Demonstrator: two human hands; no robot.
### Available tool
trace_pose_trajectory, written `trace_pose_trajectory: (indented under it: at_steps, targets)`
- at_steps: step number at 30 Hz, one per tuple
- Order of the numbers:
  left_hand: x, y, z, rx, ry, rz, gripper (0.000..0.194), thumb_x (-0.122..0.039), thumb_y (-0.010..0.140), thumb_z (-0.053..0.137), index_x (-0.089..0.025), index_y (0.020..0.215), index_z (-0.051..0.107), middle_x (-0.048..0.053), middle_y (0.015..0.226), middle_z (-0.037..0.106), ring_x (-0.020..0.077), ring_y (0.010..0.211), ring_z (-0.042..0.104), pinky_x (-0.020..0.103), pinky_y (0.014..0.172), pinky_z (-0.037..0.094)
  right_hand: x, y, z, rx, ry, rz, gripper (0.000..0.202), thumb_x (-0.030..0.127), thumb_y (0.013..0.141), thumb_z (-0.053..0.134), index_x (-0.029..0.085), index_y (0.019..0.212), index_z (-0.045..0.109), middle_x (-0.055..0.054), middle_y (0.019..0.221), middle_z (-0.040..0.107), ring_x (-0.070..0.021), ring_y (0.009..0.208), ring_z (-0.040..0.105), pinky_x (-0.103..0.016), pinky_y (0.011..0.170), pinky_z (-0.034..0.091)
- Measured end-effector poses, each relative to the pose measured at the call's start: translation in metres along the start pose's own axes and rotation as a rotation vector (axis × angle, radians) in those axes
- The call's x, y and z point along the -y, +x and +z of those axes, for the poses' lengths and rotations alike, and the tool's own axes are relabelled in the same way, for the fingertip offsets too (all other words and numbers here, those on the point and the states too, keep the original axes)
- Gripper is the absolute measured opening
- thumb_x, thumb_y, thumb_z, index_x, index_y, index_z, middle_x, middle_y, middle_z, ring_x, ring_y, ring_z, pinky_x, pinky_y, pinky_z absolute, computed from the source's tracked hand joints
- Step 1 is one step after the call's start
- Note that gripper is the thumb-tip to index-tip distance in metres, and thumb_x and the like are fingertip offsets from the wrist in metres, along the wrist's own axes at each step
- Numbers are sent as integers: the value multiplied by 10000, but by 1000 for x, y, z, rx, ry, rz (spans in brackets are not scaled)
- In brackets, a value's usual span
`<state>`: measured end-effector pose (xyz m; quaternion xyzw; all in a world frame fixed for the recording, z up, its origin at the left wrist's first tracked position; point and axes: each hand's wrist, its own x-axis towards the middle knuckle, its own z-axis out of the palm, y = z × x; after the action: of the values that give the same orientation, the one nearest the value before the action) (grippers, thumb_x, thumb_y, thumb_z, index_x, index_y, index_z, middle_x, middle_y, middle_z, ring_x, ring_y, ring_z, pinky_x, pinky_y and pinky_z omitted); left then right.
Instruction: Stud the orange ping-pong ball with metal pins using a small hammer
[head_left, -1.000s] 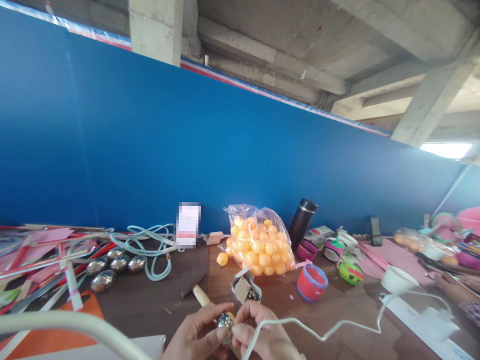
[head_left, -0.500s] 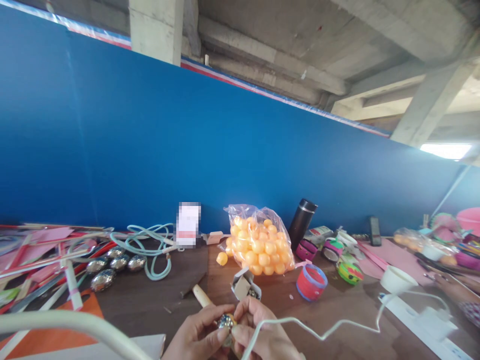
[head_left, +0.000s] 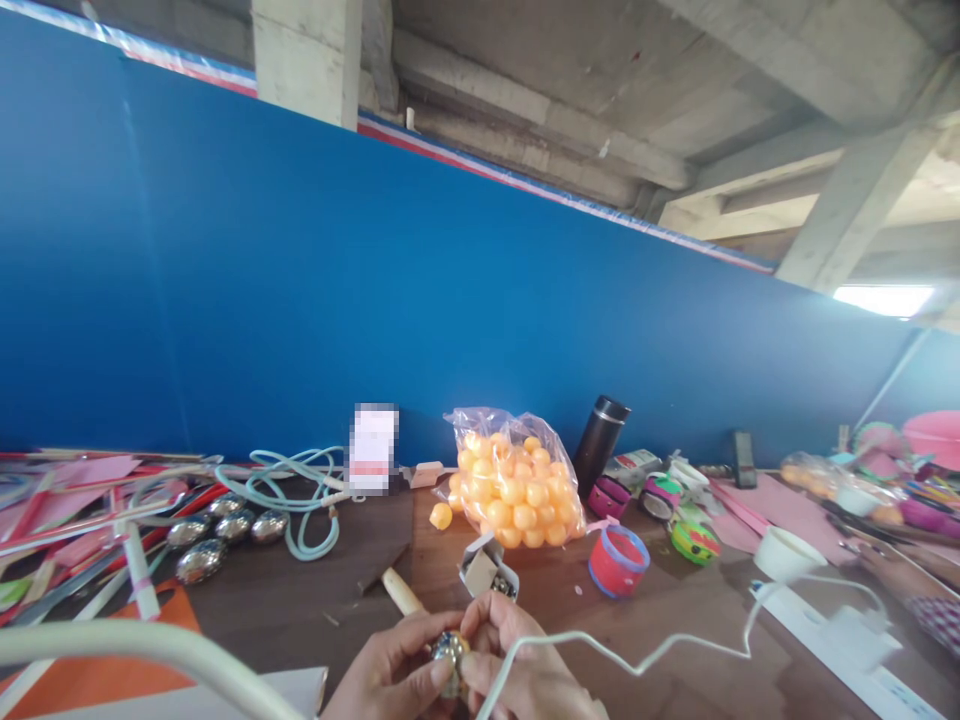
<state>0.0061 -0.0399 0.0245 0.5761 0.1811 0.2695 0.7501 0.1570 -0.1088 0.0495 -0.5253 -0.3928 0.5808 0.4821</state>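
At the bottom centre, my left hand (head_left: pixel 394 668) is closed around a shiny silver ball (head_left: pixel 449 645), its thumb and fingers on the left side. My right hand (head_left: pixel 525 665) pinches the same ball from the right, fingertips close to the left thumb. A yellowish part shows at the ball's edge, too small to make out. A white cable (head_left: pixel 592 638) crosses in front of my right hand. Just beyond the hands lie a hammer (head_left: pixel 403 592) with a pale wooden handle and a small opened box (head_left: pixel 480 572) with shiny bits inside.
A clear bag of orange balls (head_left: pixel 517 495) stands behind, near a black flask (head_left: pixel 602 440). Silver egg-shaped pieces (head_left: pixel 202 560) lie left beside a pale blue cord (head_left: pixel 315 545). Rightward are a red tape roll (head_left: pixel 619 562), a white power strip (head_left: pixel 847 645) and another person's arm (head_left: pixel 896 585).
The view has shifted slightly, so the table things sit a little further left. Both hands stay on the silver ball, with only slight finger movement.
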Motion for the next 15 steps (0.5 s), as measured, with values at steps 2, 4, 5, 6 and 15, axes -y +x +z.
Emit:
trace_pose_trajectory:
  at_steps: [2,4,5,6,15]
  targets:
    - [1,0,2,-22,-30,-2,505,-494,652,641,-186,1053,655,62,740,658,144,572,558,232,499,430,1,-1,1,2,18,-12,459,465,562,710,205,839,452,70,517,522,-60,408,455,-209,450,328]
    - [3,2,5,-50,-102,-21,518,-486,631,663,-174,1045,660,79,763,670,154,574,567,238,495,420,3,-2,2,11,37,-27,480,496,559,703,212,844,441,70,516,521,-71,413,470,-215,450,349]
    - [5,2,7,-64,-159,-36,529,-485,613,678,-170,1039,662,87,778,675,164,584,578,246,503,421,3,-1,3,17,45,-36,487,515,561,696,216,843,434,75,503,513,-67,396,454,-217,445,359]
    - [6,3,9,-78,-224,-52,544,-487,590,695,-169,1030,666,93,789,678,177,599,590,258,519,427,4,-1,3,22,51,-46,492,530,563,689,218,839,429,84,483,496,-58,374,428,-216,436,365]
    - [1,5,1,-289,-339,-118,545,-448,497,770,-207,978,681,66,791,667,219,676,616,345,651,473,3,3,-22,-222,-444,-185,242,438,766,532,199,774,492,59,568,506,-60,436,430,-199,454,373]
